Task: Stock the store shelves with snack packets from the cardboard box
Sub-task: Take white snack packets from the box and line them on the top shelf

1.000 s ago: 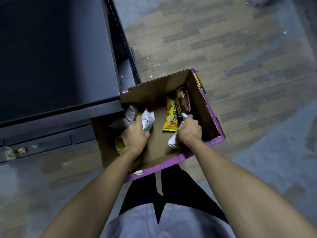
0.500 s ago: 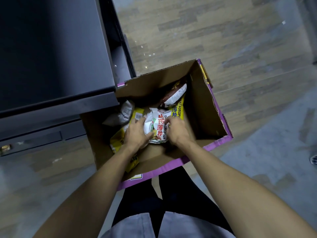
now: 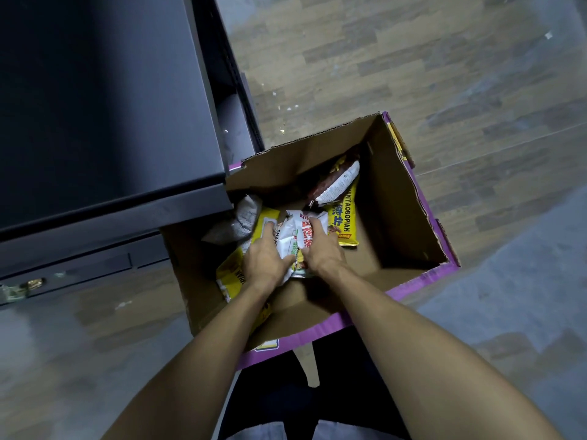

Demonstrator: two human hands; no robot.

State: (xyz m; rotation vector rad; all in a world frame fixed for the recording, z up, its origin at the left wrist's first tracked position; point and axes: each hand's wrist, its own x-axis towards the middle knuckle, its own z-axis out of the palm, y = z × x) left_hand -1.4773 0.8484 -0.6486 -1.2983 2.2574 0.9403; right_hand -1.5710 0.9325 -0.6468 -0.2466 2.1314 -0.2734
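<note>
Both hands are down inside the cardboard box (image 3: 397, 198), closed together on one crumpled white packet (image 3: 295, 236) printed in red and green; the left hand (image 3: 265, 265) grips its left side, fingers curled over the far edge and thumb pressed against the near part; the right hand (image 3: 320, 252) grips the right side, fingers bent over the top. That packet lies near the middle of the box, somewhat to the left, on top of other packets; a yellow packet with a white label (image 3: 268, 219) shows just left of it under the left fingers, and another yellow packet (image 3: 230, 277) lies beneath the left wrist against the near-left wall. Just right of the right hand a long yellow packet (image 3: 344, 220) with blue and black lettering lies flat on the cardboard; beyond it a dark red packet with a white back (image 3: 336, 184) leans at the far wall; a grey-white packet (image 3: 239, 219) sits in the far-left corner. The box's outer walls are purple; it stands on a wood-pattern floor (image 3: 413, 58), its far-left corner overlapped in view by the edge of a dark metal shelf unit (image 3: 111, 122) on the left; dark trousers (image 3: 279, 395) show at the near edge between the forearms.
</note>
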